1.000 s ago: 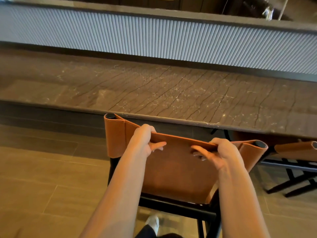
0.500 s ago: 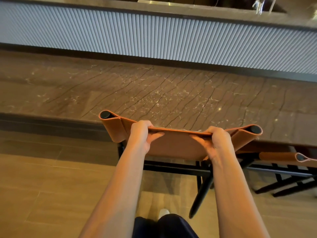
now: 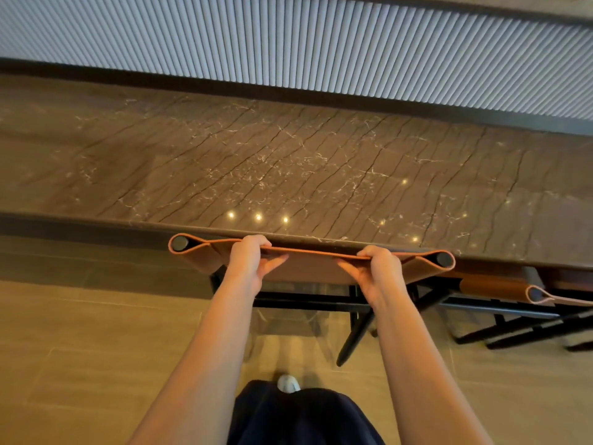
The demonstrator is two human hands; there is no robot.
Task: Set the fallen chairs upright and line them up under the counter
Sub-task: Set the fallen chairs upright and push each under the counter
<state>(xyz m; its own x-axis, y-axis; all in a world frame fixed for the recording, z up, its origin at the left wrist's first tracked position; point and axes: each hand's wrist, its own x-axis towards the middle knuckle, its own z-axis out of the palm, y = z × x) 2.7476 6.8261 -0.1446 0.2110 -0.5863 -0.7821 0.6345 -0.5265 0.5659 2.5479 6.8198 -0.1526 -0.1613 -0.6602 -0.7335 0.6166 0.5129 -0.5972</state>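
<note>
The tan leather chair (image 3: 314,266) stands upright on its black metal frame, right against the near edge of the dark brown veined stone desk (image 3: 288,162). The long top edge of its backrest runs left to right, parallel with the desk's edge, with a black post end showing in the leather loop at each side. The chair faces the desk, and its seat is hidden beneath the backrest and the desk. One black leg (image 3: 356,335) slants down to the floor on the near side.

Both hands grip the top of the backrest, fingers curled over the far side and thumbs lying on the near face: the left hand (image 3: 248,261) towards the left loop, the right hand (image 3: 377,271) towards the right one.

Just to the right, a second tan leather chair (image 3: 494,287) sits along the same line, partly under the desk. Beyond the desk rises a pale ribbed panel (image 3: 288,43). Below lie beige floor tiles (image 3: 80,348), with dark trousers (image 3: 305,415) and a white shoe tip (image 3: 287,383).
</note>
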